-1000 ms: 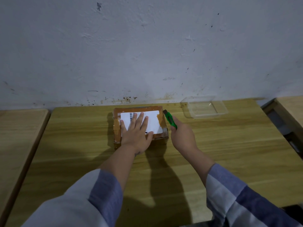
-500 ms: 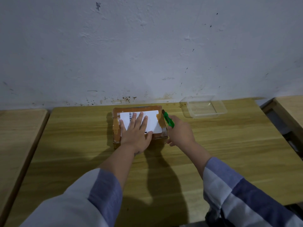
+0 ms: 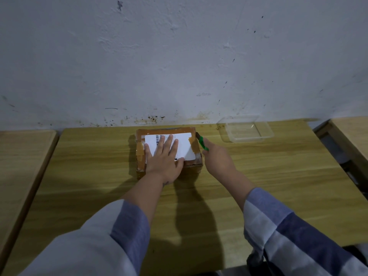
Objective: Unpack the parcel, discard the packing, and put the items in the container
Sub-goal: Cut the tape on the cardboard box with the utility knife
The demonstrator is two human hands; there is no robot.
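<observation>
A brown cardboard parcel (image 3: pixel 197 162) with tape and a white shipping label lies on the wooden table (image 3: pixel 258 176) near the wall. My left hand (image 3: pixel 164 158) presses flat on its top, fingers spread over the label. My right hand (image 3: pixel 218 158) grips a green utility knife (image 3: pixel 202 143) whose tip sits at the parcel's far right top edge. A clear plastic container (image 3: pixel 268 134) stands empty to the right of the parcel, by the wall.
A second wooden table (image 3: pixel 22 156) adjoins on the left, and another (image 3: pixel 352 132) on the right across a dark gap. The stained white wall (image 3: pixel 179 56) runs right behind the parcel and container.
My right hand has pushed the green knife forward along the parcel's right edge toward the far corner. My left hand has stayed flat on the label.
</observation>
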